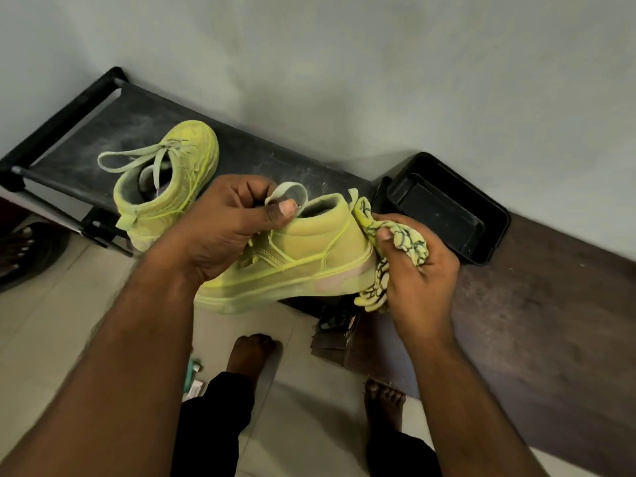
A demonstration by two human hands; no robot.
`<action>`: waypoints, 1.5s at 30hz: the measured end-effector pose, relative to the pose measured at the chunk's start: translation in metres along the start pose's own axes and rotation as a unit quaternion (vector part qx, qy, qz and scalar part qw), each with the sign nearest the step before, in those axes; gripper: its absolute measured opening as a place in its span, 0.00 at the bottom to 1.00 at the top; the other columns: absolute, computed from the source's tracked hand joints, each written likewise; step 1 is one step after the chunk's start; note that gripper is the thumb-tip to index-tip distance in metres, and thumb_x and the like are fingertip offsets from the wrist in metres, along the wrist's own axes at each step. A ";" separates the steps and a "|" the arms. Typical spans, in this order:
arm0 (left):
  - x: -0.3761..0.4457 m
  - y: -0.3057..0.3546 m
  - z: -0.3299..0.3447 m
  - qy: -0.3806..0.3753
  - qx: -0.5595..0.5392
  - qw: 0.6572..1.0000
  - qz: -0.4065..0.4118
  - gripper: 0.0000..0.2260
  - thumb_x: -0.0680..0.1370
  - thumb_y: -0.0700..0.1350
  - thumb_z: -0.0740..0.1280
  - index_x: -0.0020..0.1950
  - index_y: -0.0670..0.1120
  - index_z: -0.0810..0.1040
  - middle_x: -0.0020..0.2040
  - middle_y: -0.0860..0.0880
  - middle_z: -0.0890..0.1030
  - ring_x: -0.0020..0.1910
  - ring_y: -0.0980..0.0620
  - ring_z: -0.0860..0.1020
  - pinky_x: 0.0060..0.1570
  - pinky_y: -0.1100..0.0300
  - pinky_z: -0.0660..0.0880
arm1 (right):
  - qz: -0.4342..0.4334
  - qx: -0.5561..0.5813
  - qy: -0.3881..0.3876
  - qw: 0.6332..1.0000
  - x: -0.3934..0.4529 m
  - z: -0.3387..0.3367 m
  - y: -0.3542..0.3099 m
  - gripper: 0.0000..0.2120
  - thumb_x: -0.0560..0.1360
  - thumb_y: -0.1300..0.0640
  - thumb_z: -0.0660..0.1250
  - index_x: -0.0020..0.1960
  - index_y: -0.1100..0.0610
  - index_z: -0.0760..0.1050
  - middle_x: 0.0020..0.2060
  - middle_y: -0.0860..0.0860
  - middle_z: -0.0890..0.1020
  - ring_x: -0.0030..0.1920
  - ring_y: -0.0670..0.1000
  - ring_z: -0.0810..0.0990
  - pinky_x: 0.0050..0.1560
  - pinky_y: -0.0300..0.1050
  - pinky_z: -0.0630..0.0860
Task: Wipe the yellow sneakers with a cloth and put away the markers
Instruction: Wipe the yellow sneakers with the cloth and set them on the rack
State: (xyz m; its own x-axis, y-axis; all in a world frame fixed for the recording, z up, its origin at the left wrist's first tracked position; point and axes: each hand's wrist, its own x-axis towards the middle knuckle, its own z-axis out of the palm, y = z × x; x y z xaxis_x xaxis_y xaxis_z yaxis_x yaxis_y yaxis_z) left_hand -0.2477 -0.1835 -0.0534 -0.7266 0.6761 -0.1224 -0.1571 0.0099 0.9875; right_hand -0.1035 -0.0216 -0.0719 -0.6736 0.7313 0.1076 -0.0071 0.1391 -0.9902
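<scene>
My left hand [227, 228] grips a yellow sneaker [309, 263] by its tongue and collar and holds it in the air, heel pointing right. My right hand [420, 270] is closed on a yellow cloth with dark line patterns [402, 235], pressed against the sneaker's heel. A second yellow sneaker [172, 180] with loose laces stands on the dusty black shoe rack [241, 146] at the left. No markers can be made out for sure.
A black rectangular tray [447, 208] sits on a dark brown wooden surface [550, 321] at the right, by the grey wall. My bare feet [251, 352] stand on pale floor tiles. Small packets [194, 376] lie on the floor. Another person's foot [17, 249] shows at far left.
</scene>
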 end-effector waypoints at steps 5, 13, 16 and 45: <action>0.005 0.006 0.022 0.048 0.076 0.991 0.101 0.12 0.74 0.47 0.70 0.43 0.38 0.79 0.33 0.52 0.76 0.35 0.57 0.72 0.41 0.59 0.73 | -0.048 0.064 0.039 0.996 0.000 -0.004 -0.006 0.10 0.73 0.64 0.68 0.54 0.64 0.80 0.48 0.56 0.84 0.51 0.54 0.83 0.52 0.45 0.78; 0.008 -0.010 0.033 0.048 0.459 0.882 0.097 0.10 0.75 0.55 0.65 0.45 0.49 0.78 0.49 0.55 0.79 0.68 0.52 0.68 0.71 0.48 0.29 | 0.000 -0.010 0.002 1.000 -0.010 -0.006 0.008 0.10 0.73 0.58 0.68 0.54 0.53 0.81 0.51 0.51 0.84 0.53 0.51 0.82 0.52 0.46 0.78; 0.006 -0.009 0.046 -0.023 0.494 0.869 0.022 0.08 0.77 0.57 0.63 0.53 0.58 0.79 0.53 0.60 0.77 0.75 0.55 0.58 0.68 0.44 0.24 | 0.000 -0.049 -0.028 0.998 -0.014 -0.002 0.012 0.11 0.74 0.58 0.67 0.55 0.52 0.81 0.50 0.49 0.83 0.53 0.50 0.82 0.52 0.49 0.79; 0.004 0.011 0.031 0.092 0.354 0.930 0.031 0.12 0.73 0.47 0.72 0.44 0.66 0.78 0.68 0.55 0.75 0.72 0.58 0.65 0.72 0.42 0.32 | -0.029 -0.184 -0.061 0.981 -0.008 0.007 0.021 0.31 0.69 0.72 0.62 0.70 0.52 0.71 0.68 0.47 0.73 0.69 0.44 0.70 0.66 0.51 0.72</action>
State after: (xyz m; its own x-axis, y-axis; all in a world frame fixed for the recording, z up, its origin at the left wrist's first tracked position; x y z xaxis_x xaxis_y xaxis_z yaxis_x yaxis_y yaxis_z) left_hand -0.2318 -0.1577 -0.0401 -0.8318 0.5549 -0.0129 0.3217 0.5009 0.8035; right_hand -0.1038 -0.0289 -0.0944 -0.7635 0.6327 0.1295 0.2034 0.4259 -0.8816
